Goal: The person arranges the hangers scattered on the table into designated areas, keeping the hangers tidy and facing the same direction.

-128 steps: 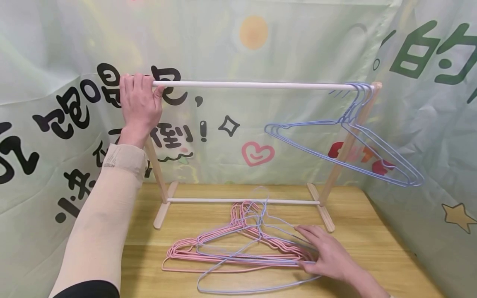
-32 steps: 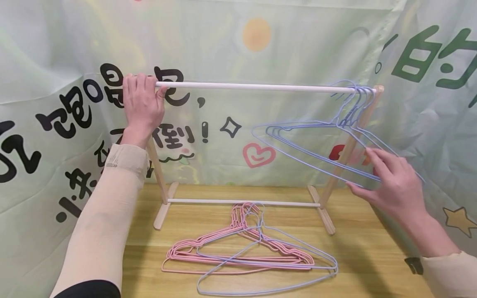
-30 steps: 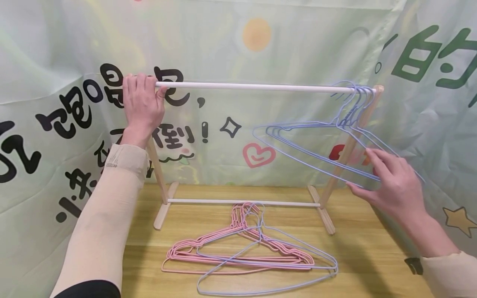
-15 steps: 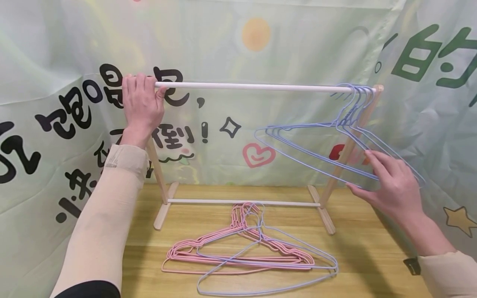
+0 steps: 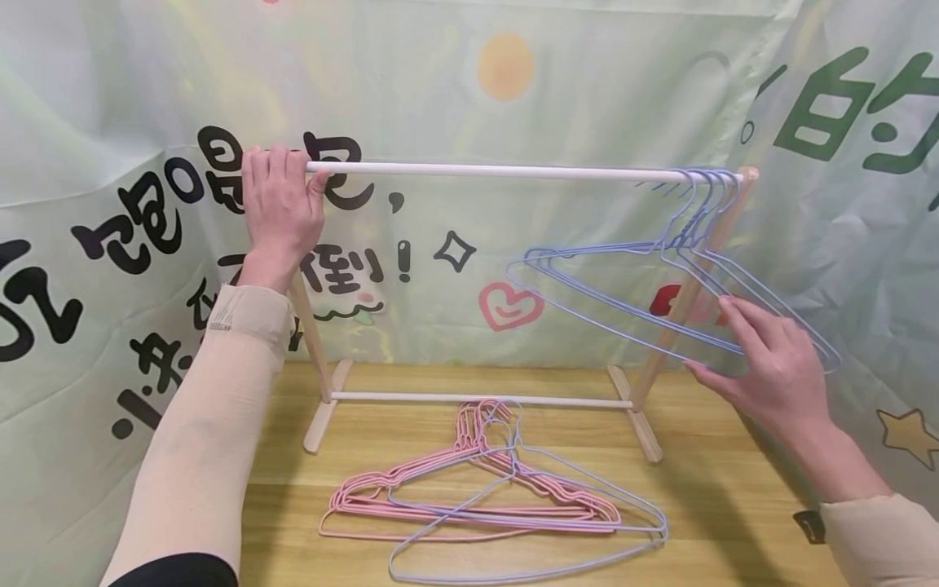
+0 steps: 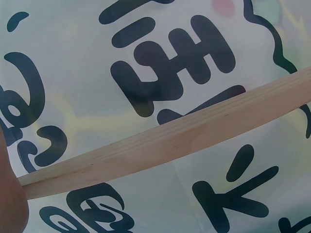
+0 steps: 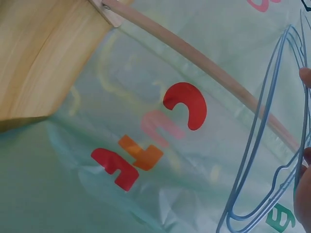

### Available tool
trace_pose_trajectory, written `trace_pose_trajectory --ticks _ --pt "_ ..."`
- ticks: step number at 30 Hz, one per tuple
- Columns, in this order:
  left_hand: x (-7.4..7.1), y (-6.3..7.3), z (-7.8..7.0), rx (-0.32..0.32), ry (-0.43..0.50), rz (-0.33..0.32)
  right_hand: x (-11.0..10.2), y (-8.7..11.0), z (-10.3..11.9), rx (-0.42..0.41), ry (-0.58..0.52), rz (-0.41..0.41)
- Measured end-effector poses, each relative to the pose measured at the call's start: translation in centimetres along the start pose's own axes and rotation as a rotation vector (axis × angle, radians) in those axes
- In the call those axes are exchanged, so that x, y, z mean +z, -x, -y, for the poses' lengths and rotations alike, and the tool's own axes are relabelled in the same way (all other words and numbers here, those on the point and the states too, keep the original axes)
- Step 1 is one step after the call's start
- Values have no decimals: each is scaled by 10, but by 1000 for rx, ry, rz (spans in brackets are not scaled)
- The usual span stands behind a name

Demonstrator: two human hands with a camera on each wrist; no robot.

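My left hand (image 5: 280, 208) grips the left end of the rack's white top rod (image 5: 477, 169). In the left wrist view, the rack's wooden post (image 6: 160, 141) slants away from the hand's edge. My right hand (image 5: 778, 375) pinches a blue wire hanger (image 5: 616, 328) near its right corner, thumb at the lower bar and fingers at the sloping shoulder. Its hook lies over the rod near the right end. Just beyond it hang several other blue hangers (image 5: 623, 302), partly covered by the right hand. In the right wrist view, only fingertips (image 7: 305, 76) show at the hanger wires.
On the wooden table (image 5: 704, 473), several pink hangers (image 5: 513, 515) lie in a pile under loose blue hangers (image 5: 506, 579), in front of the rack's lower rod (image 5: 411, 396). A wooden foot (image 5: 634, 416) stands at the rack's right side. Printed cloth (image 5: 411, 73) hangs behind.
Over four seconds my right hand has carried a blue hanger from the pile up to the rod. In the last second its hook has lowered onto the rod. My left hand stays put.
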State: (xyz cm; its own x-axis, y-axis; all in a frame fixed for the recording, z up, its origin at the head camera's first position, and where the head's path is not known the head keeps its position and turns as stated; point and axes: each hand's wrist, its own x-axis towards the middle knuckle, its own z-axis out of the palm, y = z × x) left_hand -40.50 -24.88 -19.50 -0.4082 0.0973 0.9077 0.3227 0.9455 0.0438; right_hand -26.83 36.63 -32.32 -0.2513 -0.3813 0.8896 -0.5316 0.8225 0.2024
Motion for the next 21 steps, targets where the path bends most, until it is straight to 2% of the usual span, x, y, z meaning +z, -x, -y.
trace_pose_trajectory --ticks 14,21 --pt "1 -1 0 1 -6 6 8 7 -10 -29 38 8" --pt "0 0 0 -3 -5 12 12 10 -13 -10 64 16"
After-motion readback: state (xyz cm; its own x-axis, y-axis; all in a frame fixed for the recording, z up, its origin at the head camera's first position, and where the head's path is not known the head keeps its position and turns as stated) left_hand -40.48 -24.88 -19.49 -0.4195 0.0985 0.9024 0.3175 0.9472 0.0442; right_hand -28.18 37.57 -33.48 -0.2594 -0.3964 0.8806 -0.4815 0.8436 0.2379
